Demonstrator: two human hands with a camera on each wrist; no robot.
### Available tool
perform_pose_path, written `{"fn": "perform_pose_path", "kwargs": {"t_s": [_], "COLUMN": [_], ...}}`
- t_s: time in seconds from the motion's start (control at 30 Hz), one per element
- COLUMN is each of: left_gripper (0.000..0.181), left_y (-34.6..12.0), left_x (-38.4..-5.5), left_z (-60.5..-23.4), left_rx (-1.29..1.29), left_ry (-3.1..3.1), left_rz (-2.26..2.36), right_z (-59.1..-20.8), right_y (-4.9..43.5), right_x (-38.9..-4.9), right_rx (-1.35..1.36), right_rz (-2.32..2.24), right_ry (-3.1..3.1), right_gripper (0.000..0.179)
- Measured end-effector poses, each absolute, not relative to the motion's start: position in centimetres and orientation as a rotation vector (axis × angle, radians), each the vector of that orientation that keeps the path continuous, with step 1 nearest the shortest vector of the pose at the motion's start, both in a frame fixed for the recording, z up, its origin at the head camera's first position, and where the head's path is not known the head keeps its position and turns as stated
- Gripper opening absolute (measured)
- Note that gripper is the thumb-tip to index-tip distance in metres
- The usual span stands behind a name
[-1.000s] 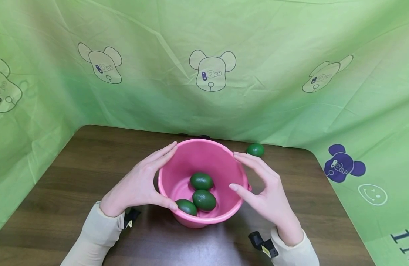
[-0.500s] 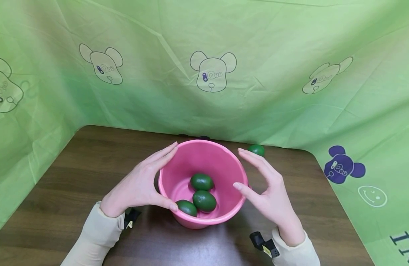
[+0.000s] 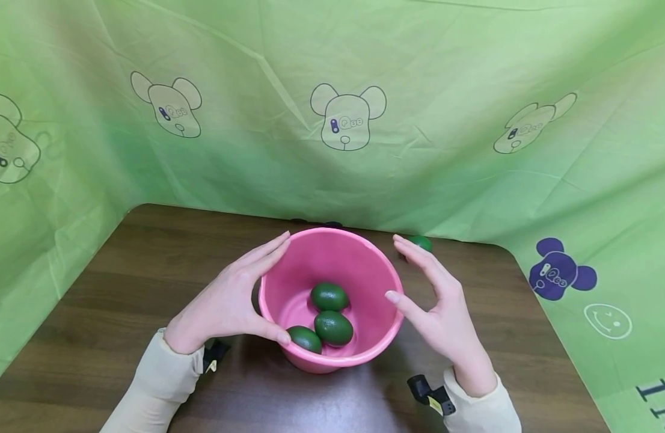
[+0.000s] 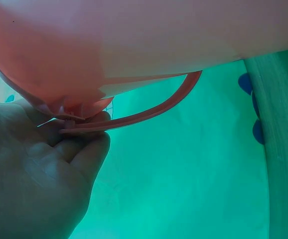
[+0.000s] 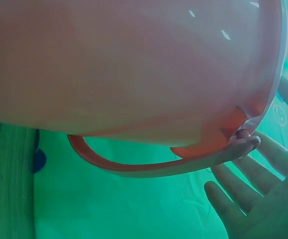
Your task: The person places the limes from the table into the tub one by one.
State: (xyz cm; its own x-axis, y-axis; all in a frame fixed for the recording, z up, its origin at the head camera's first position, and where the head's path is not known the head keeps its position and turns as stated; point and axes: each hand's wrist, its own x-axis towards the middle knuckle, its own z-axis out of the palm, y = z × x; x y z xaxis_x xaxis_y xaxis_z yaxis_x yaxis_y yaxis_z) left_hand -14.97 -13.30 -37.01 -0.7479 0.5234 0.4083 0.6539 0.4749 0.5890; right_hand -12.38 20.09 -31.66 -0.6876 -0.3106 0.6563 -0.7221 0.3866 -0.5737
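Note:
A pink bucket (image 3: 359, 264) stands on the table, its opening facing up toward the head camera. Inside lie three dark green oval fruits (image 3: 334, 328) that look like avocados. My left hand (image 3: 224, 300) holds the bucket's left rim, thumb at the near side and fingers at the far side. In the left wrist view its fingers bend around the joint of the pink handle (image 4: 159, 109). On the other side, my right hand (image 3: 446, 307) is spread, with its thumb and fingers held apart near the right rim. The right wrist view shows its fingers beside the handle (image 5: 134, 169) joint.
One more green fruit (image 3: 421, 243) lies at the table's back edge, partly hidden behind the right fingertips. The brown wooden table (image 3: 148, 252) is enclosed by a green printed curtain (image 3: 257, 156) behind and at the sides.
My right hand has moved a little to the right, away from the bucket's rim, and now covers more of the far fruit. The left hand, bucket and fruits inside stay in place.

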Motion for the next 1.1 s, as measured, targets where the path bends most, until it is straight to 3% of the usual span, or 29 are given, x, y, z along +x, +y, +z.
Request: {"fn": "perform_pose_path", "kwargs": {"t_s": [0.43,0.8,1.1], "left_gripper": [0.132,0.132,0.131], "left_y": [-13.3,-13.3,-13.4], "left_x": [-15.0,-15.0,-15.0], "left_z": [-37.0,-37.0,-37.0], "left_rx": [-1.023,-1.02,-1.011], "left_ry": [-2.552,-2.555,-2.563], "left_rz": [-1.122,-1.128,-1.14], "right_z": [-32.1,-35.2,-34.7], "right_y": [20.9,23.2,23.0], "right_x": [-13.0,-15.2,-14.8], "right_rx": [0.828,0.806,0.75], "right_rz": [1.261,1.287,1.257], "right_ry": [-2.22,-2.219,-2.244], "right_gripper": [0.067,0.069,0.068]}}
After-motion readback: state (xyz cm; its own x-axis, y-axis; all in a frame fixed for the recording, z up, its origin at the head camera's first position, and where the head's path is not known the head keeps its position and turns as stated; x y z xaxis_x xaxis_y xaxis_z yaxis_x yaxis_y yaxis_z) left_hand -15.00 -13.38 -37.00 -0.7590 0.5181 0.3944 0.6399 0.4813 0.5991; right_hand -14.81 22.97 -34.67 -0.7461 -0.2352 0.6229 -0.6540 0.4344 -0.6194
